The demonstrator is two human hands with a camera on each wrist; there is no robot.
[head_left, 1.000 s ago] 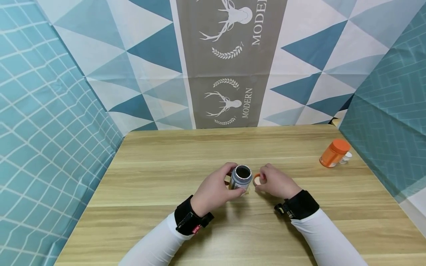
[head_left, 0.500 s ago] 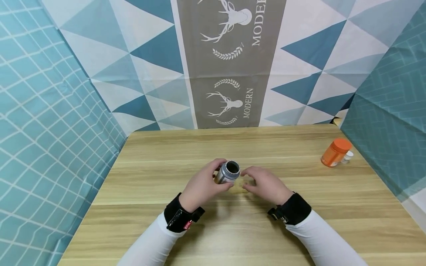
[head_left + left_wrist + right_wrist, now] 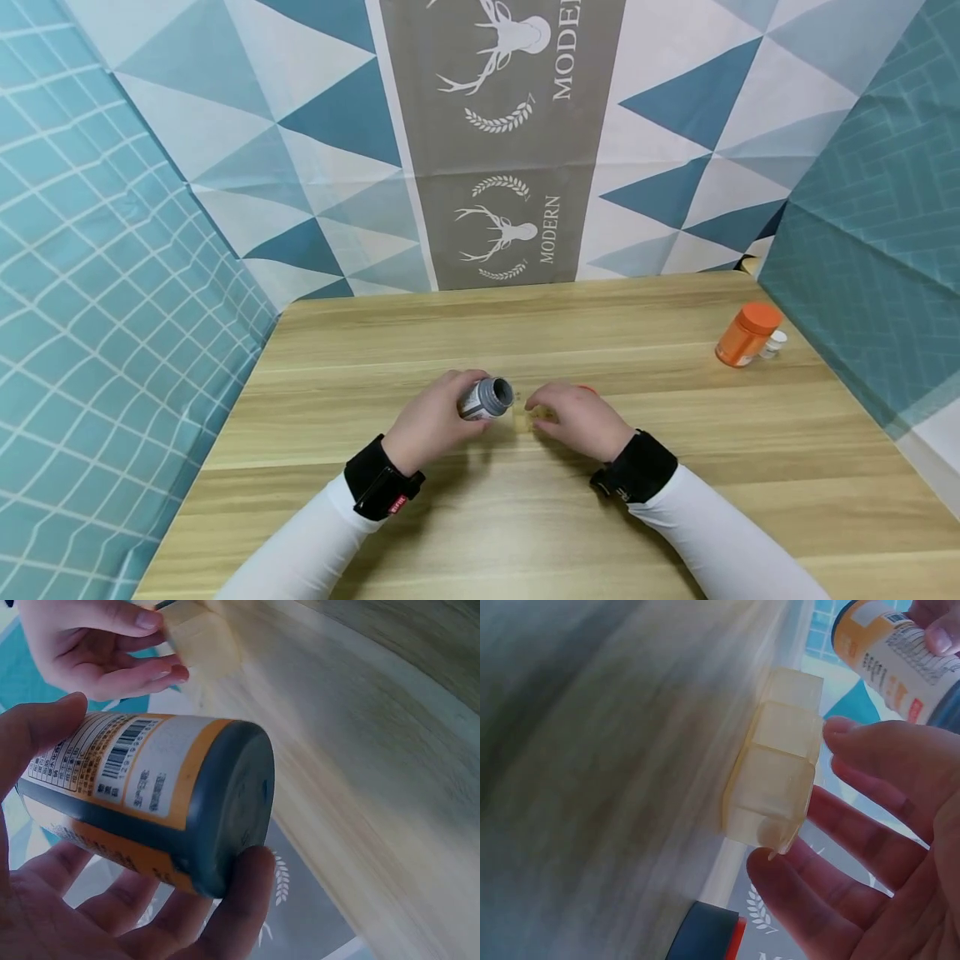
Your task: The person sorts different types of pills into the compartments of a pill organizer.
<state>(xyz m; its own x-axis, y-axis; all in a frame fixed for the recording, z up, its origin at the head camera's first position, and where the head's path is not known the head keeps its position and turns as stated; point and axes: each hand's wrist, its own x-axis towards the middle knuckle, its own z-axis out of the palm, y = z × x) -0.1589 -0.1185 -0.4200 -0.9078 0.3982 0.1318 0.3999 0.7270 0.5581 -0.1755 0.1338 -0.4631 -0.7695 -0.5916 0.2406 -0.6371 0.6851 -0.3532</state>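
Note:
My left hand [image 3: 433, 423] grips a grey-topped supplement bottle [image 3: 476, 402] around its body; its uncapped mouth faces right toward the other hand. In the left wrist view the bottle [image 3: 142, 787] is tilted, showing a white and orange label with a barcode. A translucent yellow pill box [image 3: 776, 761] with several compartments lies on the table just right of the bottle's mouth. My right hand [image 3: 581, 421] curls around that box, thumb at one edge and a fingertip at its near corner. Behind this hand lies the dark cap [image 3: 701, 931] with an orange-red rim.
At the table's right side stand an orange bottle [image 3: 747, 335] with an orange lid and a small white bottle [image 3: 773, 344] beside it. The wooden table [image 3: 375, 367] meets a patterned cloth at the back and tiled-print cloths at both sides.
The right hand has let go of the cap, left it on the table, and moved left to the pill box. The left hand has shifted left and tipped the bottle further toward the right.

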